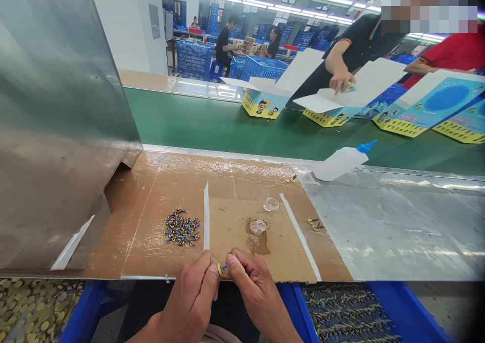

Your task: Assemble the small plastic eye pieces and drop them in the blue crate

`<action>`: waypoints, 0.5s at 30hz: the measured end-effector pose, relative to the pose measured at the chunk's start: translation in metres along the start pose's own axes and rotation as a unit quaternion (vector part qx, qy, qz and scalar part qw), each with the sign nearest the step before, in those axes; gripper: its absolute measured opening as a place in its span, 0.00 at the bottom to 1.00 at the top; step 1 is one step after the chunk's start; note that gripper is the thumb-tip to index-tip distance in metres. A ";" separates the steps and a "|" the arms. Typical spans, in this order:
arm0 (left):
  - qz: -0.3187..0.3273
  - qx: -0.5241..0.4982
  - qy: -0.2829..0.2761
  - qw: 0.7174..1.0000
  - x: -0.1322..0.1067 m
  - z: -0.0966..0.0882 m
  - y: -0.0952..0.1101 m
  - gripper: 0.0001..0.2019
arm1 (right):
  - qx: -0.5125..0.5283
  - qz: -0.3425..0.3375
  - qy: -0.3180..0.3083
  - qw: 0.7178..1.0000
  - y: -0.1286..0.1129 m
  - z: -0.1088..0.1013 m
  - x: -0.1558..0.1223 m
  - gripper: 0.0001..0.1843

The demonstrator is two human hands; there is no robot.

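Note:
My left hand (pixel 195 287) is closed in a pinch on a small yellow disc (pixel 219 269) at the front edge of the bench. A tiny blue figurine (pixel 224 267) meets the disc's face, and my right hand (pixel 252 282) pinches its other end, mostly hidden by the fingers. Beyond my left hand lies a pile of small blue and brown figurines (pixel 182 228). On the cardboard sheet (pixel 227 222) ahead of my right hand are two small clear dishes, the nearer dish (pixel 258 227) in a wet brown stain and the farther dish (pixel 271 204) beside a thin stick (pixel 283 212).
A white bottle with blue nozzle (pixel 341 163) lies at right. Loose discs with figurines (pixel 314 225) rest nearby. Yellow discs (pixel 34 310) fill the lower left; a blue bin (pixel 413 307) stands lower right. Beyond, a green conveyor (pixel 197 120) carries open boxes (pixel 261 103); a co-worker's hand (pixel 342 80) reaches into one.

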State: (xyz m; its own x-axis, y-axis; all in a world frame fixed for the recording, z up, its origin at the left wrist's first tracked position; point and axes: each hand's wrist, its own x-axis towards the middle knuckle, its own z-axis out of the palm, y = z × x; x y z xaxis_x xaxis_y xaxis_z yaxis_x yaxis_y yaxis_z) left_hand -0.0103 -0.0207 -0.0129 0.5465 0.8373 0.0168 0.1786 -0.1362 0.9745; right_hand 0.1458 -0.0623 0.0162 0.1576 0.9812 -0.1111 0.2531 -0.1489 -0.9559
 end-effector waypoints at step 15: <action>-0.013 -0.014 -0.024 1.000 0.000 -0.002 0.003 0.21 | -0.088 -0.043 0.072 0.993 0.011 0.005 -0.005 0.24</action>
State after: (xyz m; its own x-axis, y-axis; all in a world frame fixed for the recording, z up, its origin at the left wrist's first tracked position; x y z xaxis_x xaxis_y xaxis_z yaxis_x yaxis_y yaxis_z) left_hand -0.0119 -0.0203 -0.0093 0.5805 0.8140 -0.0188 0.1707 -0.0990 0.9803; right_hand 0.1433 -0.0680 0.0053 0.2592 0.9656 0.0206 0.4323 -0.0969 -0.8965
